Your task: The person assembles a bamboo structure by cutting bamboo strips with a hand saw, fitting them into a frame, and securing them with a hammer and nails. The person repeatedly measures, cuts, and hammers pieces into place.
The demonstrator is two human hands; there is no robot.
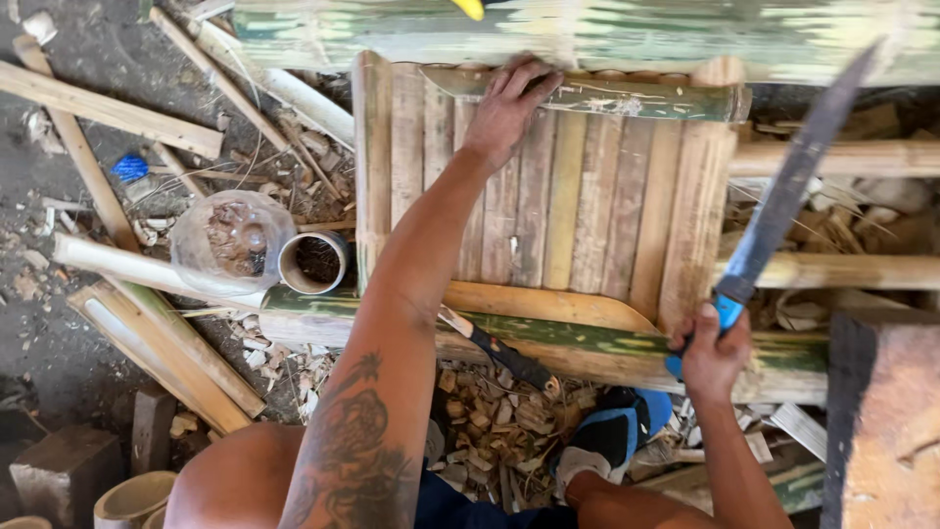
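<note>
Bamboo panel (pixel 548 196) looks nearly slatted; left hand (pixel 509 103) presses flat on the top crosspiece (pixel 627 98), right hand (pixel 712 355) grips a raised machete (pixel 783 196).

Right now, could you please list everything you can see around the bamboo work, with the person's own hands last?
bamboo slat panel: one, tan and green, centre, lying across green bamboo poles
split bamboo strip: one, green, across the panel's far edge, under the left hand
long knife: one, dark blade with blue handle, raised at right
second knife: one, dark handle, resting on the near pole
clear plastic bottle: one, see-through, left of the panel
cut bamboo tube: one, hollow, beside the bottle
wood chips: many, tan, on the ground below the panel
shoe: one, blue and black, among the chips
left hand: pressing the strip
right hand: gripping the long knife
</note>
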